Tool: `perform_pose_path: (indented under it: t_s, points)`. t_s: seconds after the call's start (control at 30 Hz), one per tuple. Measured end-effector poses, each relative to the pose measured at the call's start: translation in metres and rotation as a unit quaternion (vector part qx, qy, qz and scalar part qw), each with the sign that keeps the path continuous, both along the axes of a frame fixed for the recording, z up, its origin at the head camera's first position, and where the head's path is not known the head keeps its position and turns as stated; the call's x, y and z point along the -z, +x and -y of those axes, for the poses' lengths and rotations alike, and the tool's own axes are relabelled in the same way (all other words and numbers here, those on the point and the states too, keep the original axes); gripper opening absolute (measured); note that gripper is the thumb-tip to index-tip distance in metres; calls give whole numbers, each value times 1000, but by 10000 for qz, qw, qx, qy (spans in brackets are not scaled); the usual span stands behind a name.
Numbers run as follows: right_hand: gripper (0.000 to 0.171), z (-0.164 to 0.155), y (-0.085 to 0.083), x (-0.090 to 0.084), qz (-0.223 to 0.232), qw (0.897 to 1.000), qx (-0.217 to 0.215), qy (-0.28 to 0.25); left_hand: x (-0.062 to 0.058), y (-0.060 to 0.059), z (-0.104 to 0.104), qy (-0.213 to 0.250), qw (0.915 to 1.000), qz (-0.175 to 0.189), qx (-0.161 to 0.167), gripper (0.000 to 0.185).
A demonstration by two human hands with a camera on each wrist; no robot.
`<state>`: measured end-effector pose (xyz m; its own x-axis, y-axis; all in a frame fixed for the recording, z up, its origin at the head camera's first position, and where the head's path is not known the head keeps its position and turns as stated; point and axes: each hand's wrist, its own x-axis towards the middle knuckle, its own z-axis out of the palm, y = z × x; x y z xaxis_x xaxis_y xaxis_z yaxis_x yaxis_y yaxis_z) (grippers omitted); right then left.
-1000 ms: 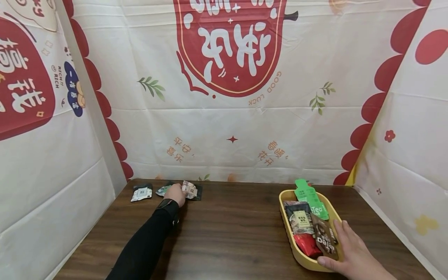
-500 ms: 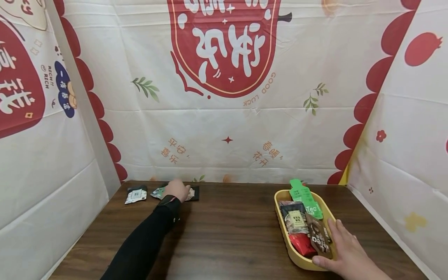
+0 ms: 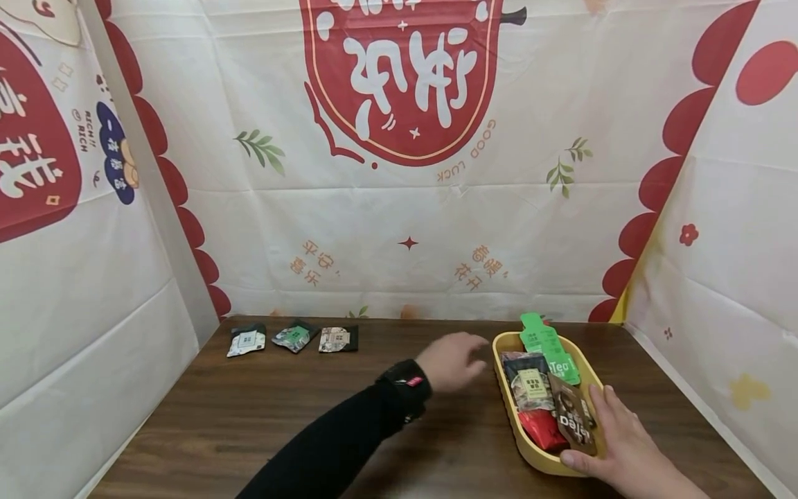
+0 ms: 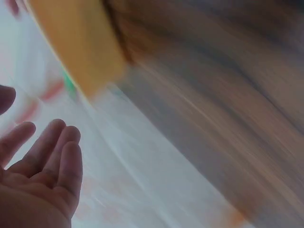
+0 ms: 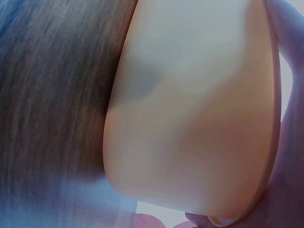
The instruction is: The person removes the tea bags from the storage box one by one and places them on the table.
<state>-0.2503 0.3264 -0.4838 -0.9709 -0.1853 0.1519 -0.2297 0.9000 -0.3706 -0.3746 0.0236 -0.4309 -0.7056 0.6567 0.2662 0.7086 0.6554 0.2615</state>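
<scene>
I'm holding the left hand (image 3: 451,362) empty, fingers loosely relaxed, just left of the yellow basket (image 3: 541,463) on the worktop's (image 3: 249,402) right, while resting the right hand's (image 3: 630,436) spread fingers on its right rim, preferably lightly, against tipping.

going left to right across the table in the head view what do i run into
White-labelled packet, green-labelled packet, beige-labelled packet, left hand, yellow tray, right hand.
</scene>
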Motion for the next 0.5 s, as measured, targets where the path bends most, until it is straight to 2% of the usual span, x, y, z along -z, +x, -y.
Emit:
perform_pose_path:
  t_s: [0.13,0.23,0.37,0.5]
  points:
    - [120,-2,-2,-2,-116,9999,-37,-2,-12,24,-43,-630,9962,-129,579,47]
    - [121,-2,-2,-2,73,10000,15,-61,-14,35,-62,-1070,9919,-38,679,49]
    - [120,-2,-2,0,134,9999,4,-101,-6,41,-75,-1349,9884,184,665,48]
    - [118,-2,0,1,-72,9998,-77,-161,1,42,-82,-1470,9856,356,751,49]
